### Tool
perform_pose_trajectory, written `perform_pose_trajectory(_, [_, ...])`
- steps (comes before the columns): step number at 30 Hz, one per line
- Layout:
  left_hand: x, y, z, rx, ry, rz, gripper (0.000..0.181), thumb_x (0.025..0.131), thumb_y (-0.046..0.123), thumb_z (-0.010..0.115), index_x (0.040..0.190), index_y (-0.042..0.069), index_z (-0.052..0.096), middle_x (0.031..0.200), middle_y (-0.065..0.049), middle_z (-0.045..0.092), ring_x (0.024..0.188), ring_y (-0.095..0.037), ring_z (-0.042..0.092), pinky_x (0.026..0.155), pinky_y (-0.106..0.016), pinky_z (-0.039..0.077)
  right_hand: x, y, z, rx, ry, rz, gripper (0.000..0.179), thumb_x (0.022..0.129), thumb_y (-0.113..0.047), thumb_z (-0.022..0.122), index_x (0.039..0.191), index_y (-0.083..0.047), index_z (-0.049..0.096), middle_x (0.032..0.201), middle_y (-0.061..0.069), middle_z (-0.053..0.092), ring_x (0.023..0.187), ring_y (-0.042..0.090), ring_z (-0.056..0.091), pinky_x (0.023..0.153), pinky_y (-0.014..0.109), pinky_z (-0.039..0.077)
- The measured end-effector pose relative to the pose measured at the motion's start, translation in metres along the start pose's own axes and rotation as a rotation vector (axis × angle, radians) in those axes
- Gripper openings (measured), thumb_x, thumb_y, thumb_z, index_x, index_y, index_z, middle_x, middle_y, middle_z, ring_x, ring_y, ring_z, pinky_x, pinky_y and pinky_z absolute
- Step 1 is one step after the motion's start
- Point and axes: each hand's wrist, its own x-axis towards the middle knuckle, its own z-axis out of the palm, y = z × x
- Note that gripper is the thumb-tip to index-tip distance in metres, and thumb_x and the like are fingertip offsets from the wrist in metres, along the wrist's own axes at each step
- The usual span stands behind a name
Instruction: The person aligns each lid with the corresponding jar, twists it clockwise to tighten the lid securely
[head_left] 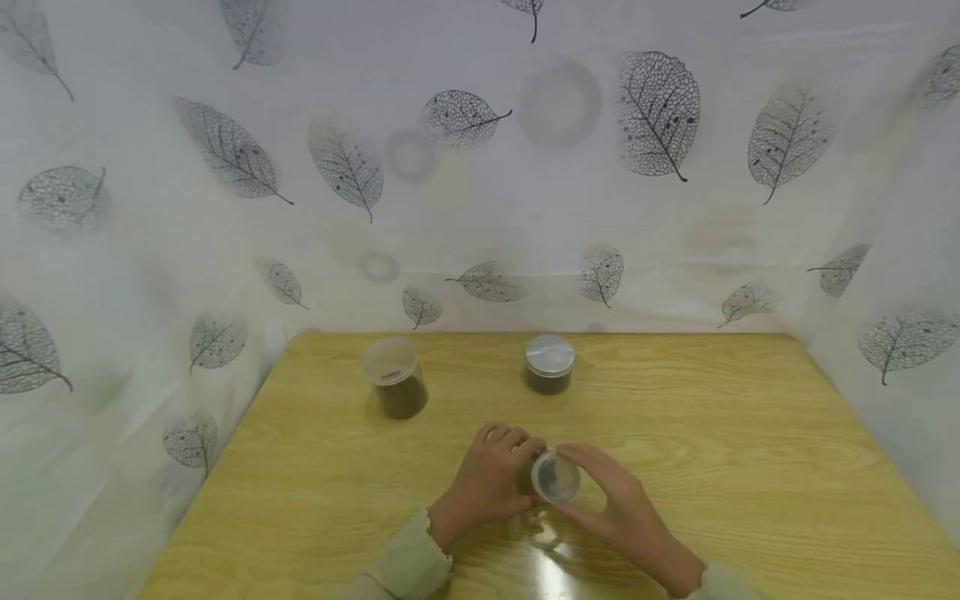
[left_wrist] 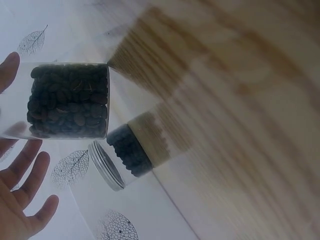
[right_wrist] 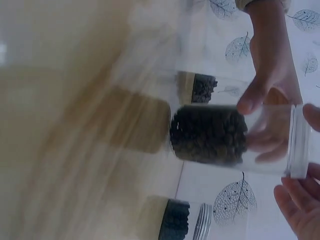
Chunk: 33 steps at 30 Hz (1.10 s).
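Observation:
A clear jar [head_left: 527, 477] stands on the table, partly filled with dark bean-like pieces [right_wrist: 209, 134]. My left hand [head_left: 495, 471] grips its side, and in the right wrist view that hand [right_wrist: 272, 70] has its fingers behind the clear wall. Over the jar's mouth sits a see-through lid [head_left: 557, 477]. Thumb and fingers of my right hand [head_left: 618, 508] pinch the lid's rim from the right. From the left wrist, the jar [left_wrist: 70, 100] shows its dark contents, while its lid is out of frame.
A clear-lidded jar [head_left: 393, 379] with dark contents stands at the back left of the wooden table [head_left: 712, 433]. Farther right is a shorter jar [head_left: 549, 367] with a silver lid. Behind the table hangs a leaf-patterned sheet [head_left: 480, 208], which also lines both sides.

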Motion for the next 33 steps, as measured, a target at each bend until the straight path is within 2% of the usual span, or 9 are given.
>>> perform_pose_trajectory(6, [-0.001,-0.001,0.0,0.002,0.007,0.003,0.065,0.055,0.057,0.083,0.106,0.024,0.06,0.095,0.01,0.06,0.089,-0.008,0.056,0.092,-0.033,0.046,-0.005,-0.01,0.01,-0.022,0.076,0.118,0.067,0.061,-0.016,0.085,0.122,-0.005,0.058,0.117,0.009,0.064,0.106,0.014,0.06,0.098,0.008,0.039])
perform_pose_trajectory(10, [-0.002,-0.001,0.0,0.006,0.018,0.004,0.066,0.054,0.057,0.083,0.106,0.024,0.06,0.095,0.01,0.061,0.089,-0.008,0.057,0.092,-0.033,0.046,-0.005,-0.015,0.014,-0.049,0.124,0.121,0.074,0.055,-0.007,0.085,0.123,-0.005,0.057,0.117,0.008,0.064,0.102,0.018,0.062,0.094,0.007,0.041])
perform_pose_trajectory(14, [-0.002,-0.002,0.001,0.008,0.021,0.005,0.067,0.054,0.057,0.083,0.107,0.024,0.06,0.095,0.01,0.06,0.089,-0.008,0.056,0.092,-0.033,0.046,-0.003,-0.015,0.012,-0.077,0.097,0.093,0.077,0.056,-0.011,0.086,0.126,-0.005,0.055,0.12,0.008,0.062,0.105,0.02,0.06,0.1,0.007,0.036])
perform_pose_trajectory(16, [-0.002,-0.003,0.001,0.003,0.022,0.004,0.066,0.054,0.056,0.083,0.107,0.024,0.06,0.094,0.01,0.06,0.089,-0.008,0.056,0.092,-0.033,0.046,-0.001,-0.013,0.008,-0.098,0.044,0.053,0.077,0.062,-0.021,0.085,0.129,-0.004,0.052,0.123,0.009,0.06,0.109,0.021,0.058,0.104,0.007,0.031])
perform_pose_trajectory(19, [-0.002,-0.003,0.0,-0.006,0.017,0.0,0.065,0.055,0.054,0.084,0.107,0.024,0.059,0.095,0.01,0.06,0.09,-0.008,0.055,0.092,-0.032,0.046,0.005,-0.006,-0.001,-0.139,-0.062,-0.059,0.074,0.071,-0.033,0.08,0.131,-0.001,0.05,0.126,0.011,0.057,0.113,0.024,0.056,0.109,0.011,0.027])
perform_pose_trajectory(23, [-0.002,-0.003,0.0,-0.012,0.006,0.0,0.062,0.056,0.052,0.084,0.107,0.025,0.059,0.096,0.01,0.06,0.091,-0.008,0.055,0.092,-0.033,0.046,0.017,0.005,-0.014,-0.197,-0.158,-0.269,0.075,0.069,-0.033,0.08,0.128,0.003,0.052,0.125,0.014,0.058,0.11,0.025,0.059,0.104,0.019,0.04])
perform_pose_trajectory(26, [-0.002,-0.003,-0.001,-0.008,0.001,0.001,0.062,0.057,0.053,0.083,0.108,0.025,0.058,0.097,0.01,0.06,0.091,-0.008,0.055,0.092,-0.032,0.046,0.026,0.01,-0.02,-0.229,-0.216,-0.369,0.077,0.065,-0.03,0.083,0.127,0.004,0.052,0.123,0.013,0.059,0.108,0.024,0.06,0.095,0.026,0.049])
perform_pose_trajectory(30, [-0.002,-0.002,-0.001,-0.008,-0.001,-0.001,0.064,0.058,0.053,0.083,0.111,0.026,0.058,0.097,0.01,0.06,0.091,-0.008,0.056,0.092,-0.032,0.046,0.033,0.014,-0.024,-0.226,-0.308,-0.389,0.078,0.069,-0.031,0.081,0.131,0.003,0.049,0.125,0.009,0.058,0.11,0.02,0.059,0.092,0.028,0.051])
perform_pose_trajectory(33, [-0.002,-0.001,-0.001,-0.017,-0.003,-0.006,0.065,0.059,0.054,0.082,0.112,0.026,0.058,0.097,0.01,0.06,0.091,-0.008,0.056,0.092,-0.033,0.046,0.035,0.016,-0.025,-0.211,-0.34,-0.382,0.077,0.068,-0.03,0.082,0.131,0.001,0.05,0.125,0.007,0.058,0.11,0.018,0.059,0.092,0.027,0.051])
